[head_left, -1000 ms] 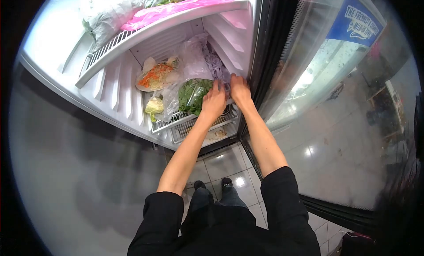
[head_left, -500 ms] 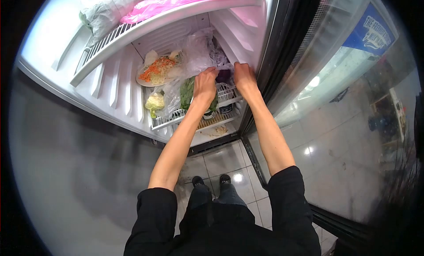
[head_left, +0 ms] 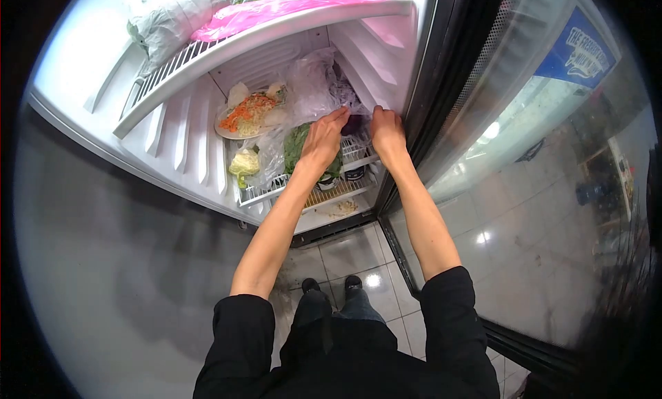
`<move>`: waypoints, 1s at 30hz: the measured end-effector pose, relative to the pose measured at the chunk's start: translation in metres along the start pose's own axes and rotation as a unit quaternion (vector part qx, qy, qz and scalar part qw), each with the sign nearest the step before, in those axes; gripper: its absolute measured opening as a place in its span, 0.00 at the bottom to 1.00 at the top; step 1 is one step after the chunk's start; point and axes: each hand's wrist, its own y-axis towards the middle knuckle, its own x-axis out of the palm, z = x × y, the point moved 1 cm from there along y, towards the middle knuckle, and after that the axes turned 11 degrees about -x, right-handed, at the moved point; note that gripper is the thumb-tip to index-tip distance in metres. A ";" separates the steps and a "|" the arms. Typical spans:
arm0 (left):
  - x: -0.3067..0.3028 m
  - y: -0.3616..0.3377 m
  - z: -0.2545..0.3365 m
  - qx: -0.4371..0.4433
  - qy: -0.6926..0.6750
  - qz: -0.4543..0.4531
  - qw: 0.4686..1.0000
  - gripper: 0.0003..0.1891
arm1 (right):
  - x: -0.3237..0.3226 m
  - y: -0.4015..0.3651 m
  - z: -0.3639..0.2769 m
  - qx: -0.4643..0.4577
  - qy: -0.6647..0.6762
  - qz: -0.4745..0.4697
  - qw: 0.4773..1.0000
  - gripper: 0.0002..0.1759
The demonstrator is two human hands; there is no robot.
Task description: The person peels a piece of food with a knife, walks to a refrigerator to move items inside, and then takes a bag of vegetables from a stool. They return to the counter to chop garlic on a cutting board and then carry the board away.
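Both my hands reach into an open fridge, at the right end of a wire shelf. Between them lies a dark purple vegetable in a clear plastic bag; its exact kind is partly hidden. My left hand is closed with its fingertips at the bag's left side, above leafy greens. My right hand is closed at the bag's right side, near the fridge wall. The film in the fingers is thin and hard to make out. Left of them sits a plate of shredded carrot and pale vegetable.
A pale cabbage piece lies at the shelf's front left. Above, an upper shelf carries a pink plastic bag and a wrapped bundle. The glass door stands open on my right. Jar lids show below.
My hands have shifted slightly: the left fingers have extended to the right, and the right hand has moved a little down and right. The view has shifted slightly.
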 end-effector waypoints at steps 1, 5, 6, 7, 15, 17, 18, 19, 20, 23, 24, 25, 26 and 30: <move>-0.001 0.000 0.001 -0.001 -0.001 -0.003 1.000 0.23 | 0.000 -0.002 -0.001 0.014 0.010 -0.011 1.000 0.09; -0.004 0.005 0.005 -0.018 -0.022 -0.012 1.000 0.24 | 0.002 -0.009 -0.009 0.026 -0.017 0.050 0.998 0.09; -0.006 0.007 0.004 -0.013 -0.018 -0.005 1.000 0.24 | 0.001 -0.006 -0.010 0.039 -0.008 0.030 0.999 0.09; -0.007 0.009 0.004 -0.009 -0.014 0.002 1.000 0.25 | 0.000 -0.004 -0.011 0.052 0.002 0.009 0.999 0.10; -0.023 0.015 0.009 0.010 -0.008 0.019 1.000 0.24 | -0.010 0.008 -0.011 0.012 -0.001 0.002 1.000 0.11; -0.023 0.016 0.009 0.014 -0.006 0.019 1.000 0.24 | -0.011 0.010 -0.010 0.020 0.001 -0.004 1.000 0.11; -0.023 0.015 0.009 0.018 -0.010 0.020 1.000 0.25 | -0.011 0.008 -0.008 0.013 0.001 0.002 1.000 0.11; -0.023 0.015 0.009 0.023 -0.015 0.021 0.999 0.25 | -0.011 0.007 -0.007 0.007 0.001 0.007 1.000 0.11; -0.022 0.016 0.009 0.023 -0.015 0.021 0.999 0.25 | -0.009 0.007 -0.006 0.007 0.000 0.007 1.000 0.11; -0.018 0.018 0.013 0.008 -0.020 0.008 1.000 0.26 | -0.010 0.003 -0.007 0.032 -0.001 0.012 0.999 0.10; -0.019 0.018 0.015 0.012 -0.027 0.008 1.000 0.26 | -0.012 0.002 -0.007 0.042 0.015 0.009 0.999 0.09; -0.019 0.018 0.016 0.017 -0.034 0.007 0.999 0.26 | -0.013 0.001 -0.008 0.052 0.030 0.005 0.998 0.09; -0.020 0.019 0.016 0.017 -0.034 0.006 0.999 0.26 | -0.012 0.000 -0.008 0.053 0.030 0.005 0.998 0.09; -0.024 0.026 0.012 0.008 -0.066 0.003 0.998 0.27 | -0.003 -0.001 -0.009 0.026 0.043 0.123 0.991 0.07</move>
